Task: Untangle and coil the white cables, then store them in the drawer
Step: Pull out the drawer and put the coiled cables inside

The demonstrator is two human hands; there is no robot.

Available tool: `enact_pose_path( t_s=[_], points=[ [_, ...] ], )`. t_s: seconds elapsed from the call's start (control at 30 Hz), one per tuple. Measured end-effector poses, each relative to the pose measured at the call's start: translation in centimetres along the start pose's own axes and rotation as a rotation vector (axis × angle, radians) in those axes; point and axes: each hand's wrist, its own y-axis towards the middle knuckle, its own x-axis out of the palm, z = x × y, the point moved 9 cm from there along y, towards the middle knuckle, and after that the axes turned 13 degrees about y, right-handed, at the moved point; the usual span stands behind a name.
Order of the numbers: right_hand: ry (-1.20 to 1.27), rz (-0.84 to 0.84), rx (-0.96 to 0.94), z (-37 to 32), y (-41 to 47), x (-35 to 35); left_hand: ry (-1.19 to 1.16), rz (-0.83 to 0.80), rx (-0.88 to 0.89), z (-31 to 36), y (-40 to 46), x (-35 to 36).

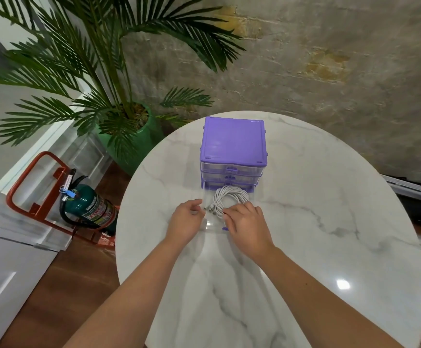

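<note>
The white cables (230, 198) lie coiled in a loose ring inside the pulled-out bottom drawer (210, 226) of the purple drawer unit (232, 144), which stands on the round marble table (329, 247) (the two drawers above it are closed). The right hand (248, 226) rests on the near right side of the coil, its curled fingers on the strands, though I cannot tell whether it grips them. The left hand (188, 219) sits at the drawer's left edge, just beside the plug ends (210, 209), fingers loosely bent and holding nothing that shows.
</note>
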Motion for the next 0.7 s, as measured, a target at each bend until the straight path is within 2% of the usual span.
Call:
enact_pose_path(
  t_s=[0.17,0.37,0.5,0.7],
  points=[
    [0.043,0.022,0.028,0.9,-2.8,-0.9,-0.146,0.046,0.028,4.3,2.2,-2.7],
    [0.113,0.104,0.062,2.6,-2.9,-1.4,-0.198,-0.113,0.073,9.0,4.7,-2.5],
    [0.343,0.167,0.269,4.2,-2.7,-1.7,-0.275,-0.087,0.060,9.3,5.3,-2.1],
    [0.468,0.218,0.549,6.9,-1.0,-2.2,-0.268,-0.040,0.031,9.1,5.2,-2.9]
  ],
)
